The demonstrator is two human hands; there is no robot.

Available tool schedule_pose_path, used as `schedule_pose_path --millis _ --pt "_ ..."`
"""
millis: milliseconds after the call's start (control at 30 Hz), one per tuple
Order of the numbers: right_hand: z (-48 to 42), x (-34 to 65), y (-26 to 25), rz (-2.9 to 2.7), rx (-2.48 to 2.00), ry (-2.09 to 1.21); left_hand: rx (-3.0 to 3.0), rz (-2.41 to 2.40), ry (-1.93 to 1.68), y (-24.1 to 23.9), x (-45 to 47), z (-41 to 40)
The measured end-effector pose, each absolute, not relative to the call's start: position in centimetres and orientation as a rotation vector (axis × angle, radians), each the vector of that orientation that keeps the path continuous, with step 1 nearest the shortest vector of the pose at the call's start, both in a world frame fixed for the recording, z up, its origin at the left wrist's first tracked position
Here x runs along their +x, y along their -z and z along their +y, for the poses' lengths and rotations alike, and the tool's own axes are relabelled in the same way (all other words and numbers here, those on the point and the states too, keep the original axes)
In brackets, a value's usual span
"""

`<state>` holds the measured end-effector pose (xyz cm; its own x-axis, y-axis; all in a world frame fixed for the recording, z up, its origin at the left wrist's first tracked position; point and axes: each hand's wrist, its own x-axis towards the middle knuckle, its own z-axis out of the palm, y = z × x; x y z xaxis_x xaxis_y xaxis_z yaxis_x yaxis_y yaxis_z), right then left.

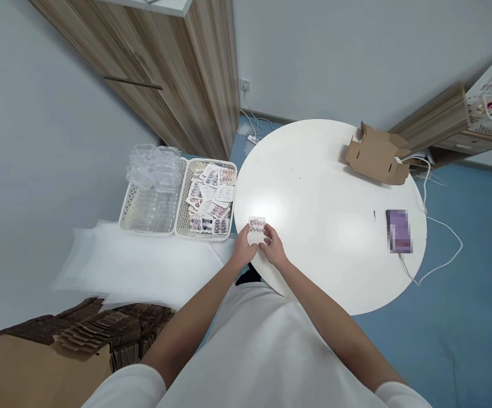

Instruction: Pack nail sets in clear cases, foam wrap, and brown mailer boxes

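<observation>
A small white card [256,228] with a row of coloured press-on nails sits between my two hands at the near left edge of the round white table [326,209]. My left hand [243,249] grips the card's left side, fingers curled. Pinching its right side is my right hand [273,247]. Left of the table, a white basket [208,199] holds several similar nail cards.
A second white basket [150,204] with clear plastic cases stands beside the first, on white foam sheets [139,263]. A folded cardboard box [377,154] and a phone [398,230] on a cable lie on the table. Flat cardboard stacks [80,334] sit at lower left.
</observation>
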<state>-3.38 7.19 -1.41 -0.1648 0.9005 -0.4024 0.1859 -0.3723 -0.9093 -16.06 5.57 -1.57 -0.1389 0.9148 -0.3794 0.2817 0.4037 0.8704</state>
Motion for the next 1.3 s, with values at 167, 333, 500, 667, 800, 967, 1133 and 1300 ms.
schedule_pose_path --millis 167,333,500,667,800,967,1133,1300 --pt "8.7 -3.9 1.5 -1.253 -1.557 -1.544 1.110 1.663 -0.763 1.4 -16.7 6.8" --pt "8.5 -3.8 1.5 -1.291 -1.584 -1.512 1.113 1.643 -0.777 1.3 -16.8 6.7" --pt "8.2 -3.9 1.7 -1.324 -1.585 -1.485 1.068 1.641 -0.786 1.1 -16.8 6.7" --pt "8.2 -3.7 1.8 -1.328 -1.562 -1.496 1.057 1.639 -0.815 1.0 -16.7 6.8" --pt "8.4 -3.5 1.6 -1.315 -1.552 -1.523 0.994 1.658 -0.821 1.1 -16.6 6.9" --pt "8.6 -3.0 1.3 -1.231 -1.505 -1.593 0.970 1.712 -0.850 1.3 -16.5 7.0" --pt "7.7 -1.1 0.5 -1.176 -1.500 -1.646 0.987 1.792 -0.867 0.7 -16.2 5.2" --pt "4.7 2.3 -0.5 -1.217 -1.504 -1.688 0.929 1.876 -0.897 -0.4 -15.3 0.8"
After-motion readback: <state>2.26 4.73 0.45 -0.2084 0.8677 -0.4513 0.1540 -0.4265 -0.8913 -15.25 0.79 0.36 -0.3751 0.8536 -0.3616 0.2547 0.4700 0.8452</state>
